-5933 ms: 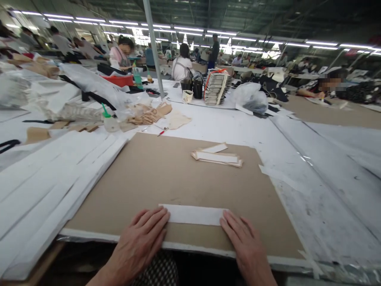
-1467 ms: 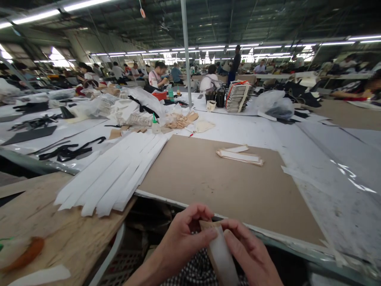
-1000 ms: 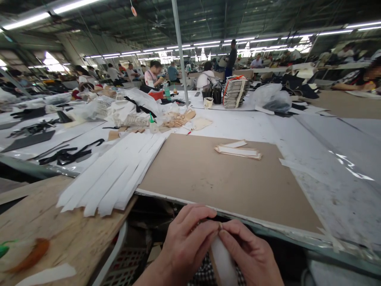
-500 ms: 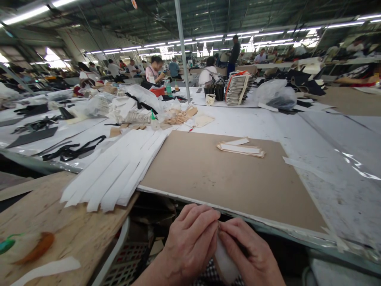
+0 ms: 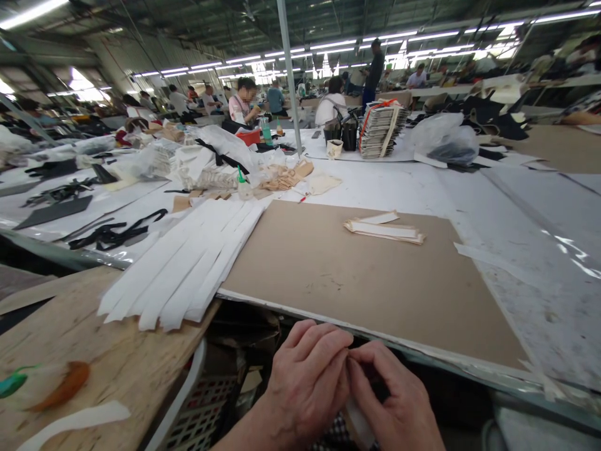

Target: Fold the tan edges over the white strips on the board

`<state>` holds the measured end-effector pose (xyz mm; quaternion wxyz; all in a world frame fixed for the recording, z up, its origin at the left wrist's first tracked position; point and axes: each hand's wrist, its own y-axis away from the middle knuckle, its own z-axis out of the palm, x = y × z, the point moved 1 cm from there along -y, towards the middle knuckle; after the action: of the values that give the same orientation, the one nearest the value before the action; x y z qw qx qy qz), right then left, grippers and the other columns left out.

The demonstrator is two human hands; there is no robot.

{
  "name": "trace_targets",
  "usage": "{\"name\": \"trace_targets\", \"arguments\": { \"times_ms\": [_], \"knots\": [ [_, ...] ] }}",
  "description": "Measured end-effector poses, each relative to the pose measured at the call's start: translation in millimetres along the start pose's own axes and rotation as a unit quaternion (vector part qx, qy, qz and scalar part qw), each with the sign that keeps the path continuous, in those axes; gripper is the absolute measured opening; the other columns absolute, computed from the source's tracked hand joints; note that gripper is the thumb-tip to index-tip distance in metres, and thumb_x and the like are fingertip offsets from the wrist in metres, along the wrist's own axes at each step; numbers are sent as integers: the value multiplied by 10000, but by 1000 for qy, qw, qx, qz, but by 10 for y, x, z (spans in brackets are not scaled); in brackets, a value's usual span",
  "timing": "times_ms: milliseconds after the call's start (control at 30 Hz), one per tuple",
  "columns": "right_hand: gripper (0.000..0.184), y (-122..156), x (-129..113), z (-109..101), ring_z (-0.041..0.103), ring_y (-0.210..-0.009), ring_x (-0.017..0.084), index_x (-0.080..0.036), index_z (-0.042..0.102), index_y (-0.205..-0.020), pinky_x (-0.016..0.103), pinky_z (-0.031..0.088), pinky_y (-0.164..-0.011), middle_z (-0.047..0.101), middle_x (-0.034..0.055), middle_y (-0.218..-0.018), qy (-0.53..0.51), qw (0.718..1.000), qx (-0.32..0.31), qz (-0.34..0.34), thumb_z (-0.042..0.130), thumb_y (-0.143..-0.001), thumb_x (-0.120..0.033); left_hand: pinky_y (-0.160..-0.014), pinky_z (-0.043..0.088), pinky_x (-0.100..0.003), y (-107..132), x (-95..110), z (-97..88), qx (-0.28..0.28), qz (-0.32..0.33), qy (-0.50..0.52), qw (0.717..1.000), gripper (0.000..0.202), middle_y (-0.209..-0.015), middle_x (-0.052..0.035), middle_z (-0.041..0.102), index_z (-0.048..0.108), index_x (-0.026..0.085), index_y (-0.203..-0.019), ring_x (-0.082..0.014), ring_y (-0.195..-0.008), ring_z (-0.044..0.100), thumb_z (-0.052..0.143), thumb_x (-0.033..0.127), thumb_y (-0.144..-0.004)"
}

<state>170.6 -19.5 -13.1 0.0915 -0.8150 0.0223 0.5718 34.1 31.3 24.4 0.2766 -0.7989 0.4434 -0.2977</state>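
My left hand (image 5: 305, 382) and my right hand (image 5: 394, 407) are pressed together below the near edge of the brown board (image 5: 366, 282), over my lap. Both are closed, fingertips pinching a small white and tan strip (image 5: 359, 423) that is mostly hidden between them. Further out on the board lies a small stack of finished tan-and-white strips (image 5: 384, 229).
A fan of long white strips (image 5: 188, 263) lies left of the board, overhanging a wooden bench (image 5: 94, 351). A glue bottle (image 5: 243, 185), tan pieces, black straps (image 5: 113, 235), a plastic bag (image 5: 444, 141) and stacked cards (image 5: 380, 128) sit farther back. Other people work at distant tables.
Since 5.9 s ago the white strip has left the board and come to my lap. Over the last second my fingers have closed tighter over it, hiding most of it.
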Motion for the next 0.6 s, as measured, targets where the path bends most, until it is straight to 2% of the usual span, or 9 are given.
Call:
{"name": "trace_targets", "arguments": {
  "times_ms": [200,433,600],
  "knots": [
    [223,-18,36,-6,568,-644,145,-249,637,-775,234,444,-616,619,6,-728,14,1000,2,-1,540,-913,-395,-768,521,-328,13,-23,46,6,-28,25,999,230,-902,-68,719,623,152,-984,-177,-836,654,522,21,-824],
    [215,-29,62,-11,566,-656,139,-244,633,-780,237,431,-628,604,-1,-734,23,1000,-13,1,527,-923,-366,-741,526,-323,27,-12,71,31,-83,72,993,213,-907,-67,697,622,170,-902,-176,-828,633,530,5,-804],
    [188,-25,59,-15,549,-638,140,-245,624,-776,245,428,-616,593,-1,-720,32,999,-12,-12,536,-914,-337,-739,529,-316,44,9,84,45,-89,67,993,206,-899,-60,691,623,176,-880,-172,-824,635,522,14,-802]
  ]
}}
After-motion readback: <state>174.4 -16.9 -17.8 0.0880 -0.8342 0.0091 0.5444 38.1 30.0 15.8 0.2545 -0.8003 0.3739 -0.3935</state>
